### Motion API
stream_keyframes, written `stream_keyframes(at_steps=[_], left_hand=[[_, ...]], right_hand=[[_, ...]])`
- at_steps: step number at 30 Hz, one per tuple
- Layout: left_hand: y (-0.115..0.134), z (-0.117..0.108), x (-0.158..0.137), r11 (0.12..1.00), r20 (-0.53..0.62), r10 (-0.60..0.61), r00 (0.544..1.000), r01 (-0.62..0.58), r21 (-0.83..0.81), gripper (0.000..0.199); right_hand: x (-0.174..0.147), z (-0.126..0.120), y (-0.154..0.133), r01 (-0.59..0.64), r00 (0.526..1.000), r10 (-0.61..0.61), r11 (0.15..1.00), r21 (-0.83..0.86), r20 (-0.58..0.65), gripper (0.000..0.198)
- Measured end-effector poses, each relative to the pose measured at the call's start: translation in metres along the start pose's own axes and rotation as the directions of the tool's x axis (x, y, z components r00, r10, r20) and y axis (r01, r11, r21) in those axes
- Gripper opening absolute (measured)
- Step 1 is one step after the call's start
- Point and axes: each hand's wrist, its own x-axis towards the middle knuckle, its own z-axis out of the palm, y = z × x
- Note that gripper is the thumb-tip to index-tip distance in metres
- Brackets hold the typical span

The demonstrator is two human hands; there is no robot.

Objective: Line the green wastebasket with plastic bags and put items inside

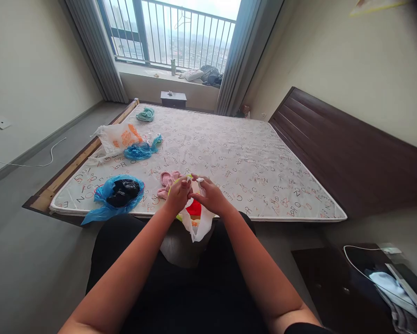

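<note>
A white plastic bag [203, 222] with red and yellow showing in it hangs at the mattress edge, above my knees. My left hand [178, 195] is closed on its left side, near a yellow-green rim. On the other side my right hand [211, 195] pinches white plastic between bent fingers. Both hands are close together at the top of the bag, and its mouth gapes between them. What lies inside the bag cannot be made out beyond a red patch. Just left of my left hand is a pink fluffy bundle [166, 182] on the mattress, partly hidden.
On the mattress [236, 148], a blue plastic bag holds a black bag [123, 192]. Farther back are a white bag with orange print [120, 138], a blue bag [139, 150] and a teal bundle [145, 114]. A dark headboard [334, 125] stands right; a nightstand [323, 273] is nearer.
</note>
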Motion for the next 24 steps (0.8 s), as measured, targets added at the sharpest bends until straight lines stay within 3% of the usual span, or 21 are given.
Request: stream_keyframes(at_steps=[4, 12, 15, 21, 22, 24], left_hand=[[-0.007, 0.01, -0.011, 0.994, 0.163, -0.092, 0.982, 0.101, -0.051, 0.054], [-0.002, 0.014, -0.015, 0.879, 0.19, -0.301, 0.934, 0.349, -0.323, 0.031], [-0.006, 0.012, -0.014, 0.84, 0.217, -0.348, 0.912, 0.406, -0.361, 0.043], [-0.034, 0.01, -0.026, 0.896, 0.172, -0.325, 0.93, 0.361, -0.259, 0.047], [-0.04, 0.01, -0.029, 0.884, 0.151, -0.35, 0.924, 0.38, -0.272, 0.048], [-0.051, 0.008, -0.033, 0.866, 0.054, -0.389, 0.92, 0.385, -0.319, 0.046]], right_hand=[[0.002, 0.005, 0.004, -0.055, 0.998, 0.056, 0.994, 0.099, -0.01, 0.043], [0.004, -0.001, 0.012, -0.194, 0.963, 0.217, 0.97, 0.148, -0.158, 0.005], [0.009, -0.003, 0.019, -0.275, 0.918, 0.339, 0.918, 0.285, -0.206, 0.01], [0.023, 0.002, 0.048, -0.306, 0.775, 0.553, 0.752, 0.583, -0.306, 0.028], [0.024, 0.002, 0.053, -0.314, 0.771, 0.564, 0.741, 0.593, -0.297, 0.029], [0.022, -0.001, 0.062, -0.36, 0.805, 0.556, 0.735, 0.574, -0.206, 0.031]])
